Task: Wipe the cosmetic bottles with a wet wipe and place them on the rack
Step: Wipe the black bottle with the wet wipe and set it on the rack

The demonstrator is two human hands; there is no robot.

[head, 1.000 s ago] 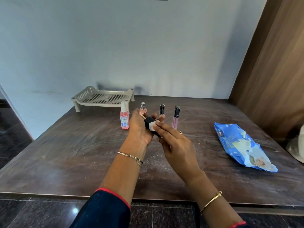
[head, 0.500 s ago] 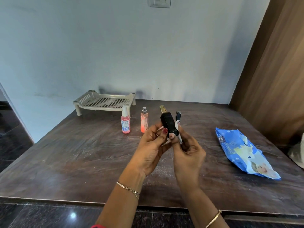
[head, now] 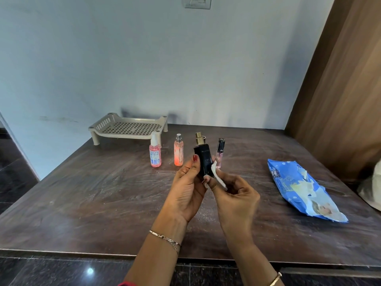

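The left hand (head: 186,195) holds the black bottle (head: 203,159) upright above the worktop (head: 99,195), its grip closed round the lower body with the thumb on the left face and the fingers wrapped behind. The gold sprayer top stands clear above the hand. The right hand (head: 233,195) pinches a small folded wipe (head: 217,176) between thumb and fingertips, its grip narrow, and presses the wipe against the bottle's lower right edge.

Judging by this, the step in hand is the wiping of the black bottle. The wipe touches only one side, so the other faces and the top probably remain to be done.

Three more bottles stand on the worktop behind the black bottle. The slim gloss tube (head: 219,152) is just to its right, partly hidden by the hands. The orange spray (head: 178,150) is near on its left, and the pink spray (head: 155,151) stands further left again. The rack (head: 128,127) sits beyond the pink spray, against the wall, and carries nothing. The blue wipe pack (head: 303,188) lies well to the right of the black bottle.

The next move likely calls for turning the bottle in the left grip so the wipe reaches the remaining faces. After that comes a carry up and to the left, over the standing sprays. The bottle should be lifted high enough not to knock them and set upright on the rack's perforated floor.
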